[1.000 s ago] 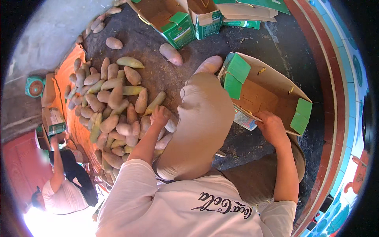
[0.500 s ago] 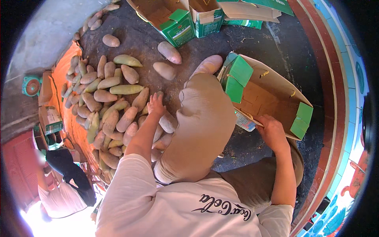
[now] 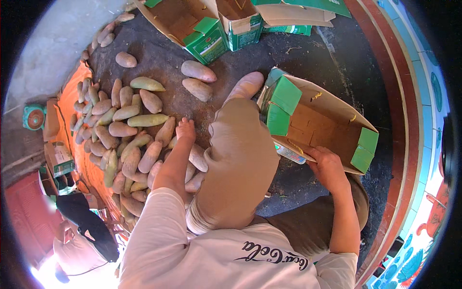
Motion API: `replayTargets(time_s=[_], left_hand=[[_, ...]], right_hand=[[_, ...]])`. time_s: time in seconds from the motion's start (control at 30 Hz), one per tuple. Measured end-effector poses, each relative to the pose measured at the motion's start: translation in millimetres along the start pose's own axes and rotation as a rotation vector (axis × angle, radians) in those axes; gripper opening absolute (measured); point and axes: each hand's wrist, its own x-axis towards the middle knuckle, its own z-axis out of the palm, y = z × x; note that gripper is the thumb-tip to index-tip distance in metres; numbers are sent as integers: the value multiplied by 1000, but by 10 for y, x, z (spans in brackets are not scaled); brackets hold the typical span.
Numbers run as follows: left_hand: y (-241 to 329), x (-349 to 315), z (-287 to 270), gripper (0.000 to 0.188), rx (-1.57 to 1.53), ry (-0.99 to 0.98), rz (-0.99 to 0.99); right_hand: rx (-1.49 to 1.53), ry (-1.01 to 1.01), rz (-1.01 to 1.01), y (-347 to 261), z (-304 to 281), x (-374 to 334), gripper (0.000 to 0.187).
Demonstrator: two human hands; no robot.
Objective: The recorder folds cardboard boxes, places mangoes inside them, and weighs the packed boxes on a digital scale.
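Observation:
A heap of long, oval, brownish and pale green melon-like produce (image 3: 126, 129) lies to my left; its exact kind is unclear. My left hand (image 3: 186, 130) is over the heap's right edge with its fingers stretched out, holding nothing. On my right stands an open cardboard box (image 3: 332, 115) with green end flaps and yellow cord handles, its visible inside bare. My right hand (image 3: 328, 167) grips the box's near wall, thumb and fingers on either side of the rim. A scale-like device with a light-blue panel (image 3: 289, 153) shows partly beneath that wall.
More open green cartons (image 3: 207, 38) stand at the far side. Two loose oval pieces (image 3: 198, 89) lie beyond my shoe (image 3: 248, 84). An orange sheet (image 3: 96, 166) borders the heap. Another person (image 3: 84, 241) is at the lower left, near a green fan (image 3: 34, 117).
The whole view has shifted slightly. My left hand has lifted a little from the heap's edge, its fingers less spread. My right hand still grips the box wall, which now covers more of the blue panel.

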Motion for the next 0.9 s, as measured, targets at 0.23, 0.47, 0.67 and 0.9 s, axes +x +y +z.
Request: replayTargets(time_s=[0.23,0.47,0.67,0.9], left_hand=[[-190,-142,31,23,-159,49,-61],[-463,-596,9,37,-154,129,11],[-659,-997,-548,47,-608,508,-41],[-561,-1516,-1978,35,-1108,966,171]], right_hand=[[-70,15,9,46,72,-19,25],[-89,26,15,43,114,-50,22],[-141,72,-59,165,276,-55,19],[-200,114,-57,153,303,-34,19]])
